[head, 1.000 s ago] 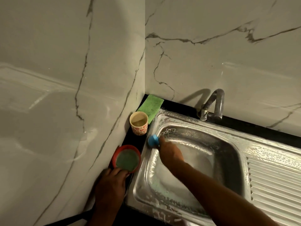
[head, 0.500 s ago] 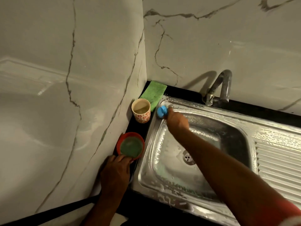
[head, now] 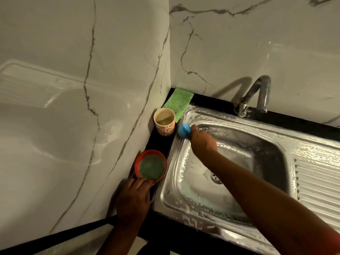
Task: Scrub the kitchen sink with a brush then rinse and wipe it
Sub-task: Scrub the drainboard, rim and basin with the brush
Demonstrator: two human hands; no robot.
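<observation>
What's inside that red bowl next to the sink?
A dull green mass fills the red bowl; whether it is a pad or soap, I cannot tell. It covers the bowl's bottom. The left hand touches the near rim.

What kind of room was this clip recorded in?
Likely a home kitchen: a soapy steel sink with a ribbed drainboard, a tap at the marble-look wall, and a cup and green cloth on the black counter.

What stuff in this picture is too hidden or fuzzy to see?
Head view:
- brush bristles: hidden under its blue knob and the right hand.
- drain: partly behind the right forearm.
- drainboard: cut off by the right edge.
- left hand fingertips at the red bowl: blurred, grip unclear.
</observation>
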